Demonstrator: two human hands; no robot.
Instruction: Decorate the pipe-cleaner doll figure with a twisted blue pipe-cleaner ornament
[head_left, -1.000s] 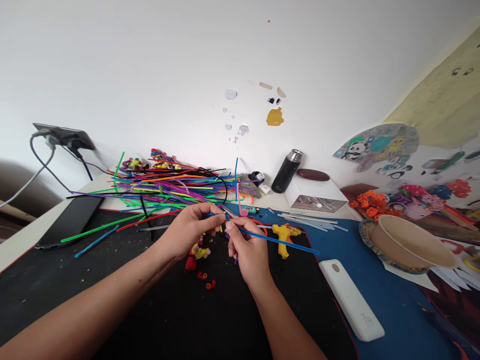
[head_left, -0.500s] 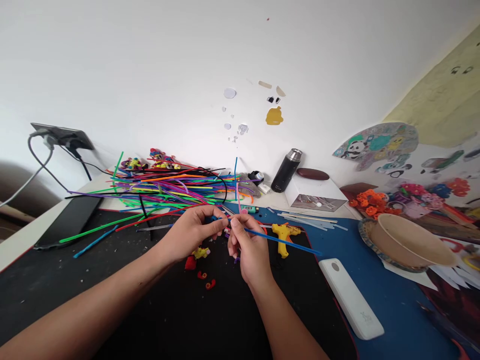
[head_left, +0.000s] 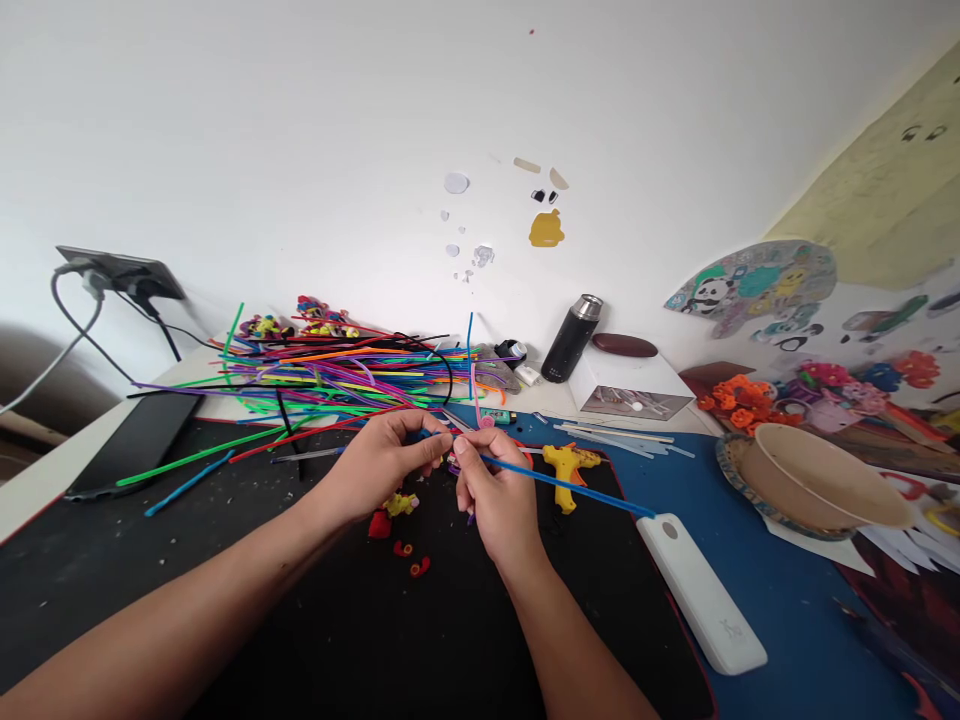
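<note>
Two bare hands meet fingertip to fingertip above a black mat (head_left: 375,640), the left hand (head_left: 397,450) and the right hand (head_left: 487,475) each pinching a thin blue pipe cleaner (head_left: 585,490) between thumb and forefinger. From that shared pinch its long axis runs rightward and slightly toward the viewer, nearly straight, over the yellow glue gun (head_left: 570,475), the free end pointing at the near end of a white power bank (head_left: 705,595). Beyond and left of the grip lies a heap of colourful pipe cleaners (head_left: 337,370), and just below it are small red pieces (head_left: 420,567).
</note>
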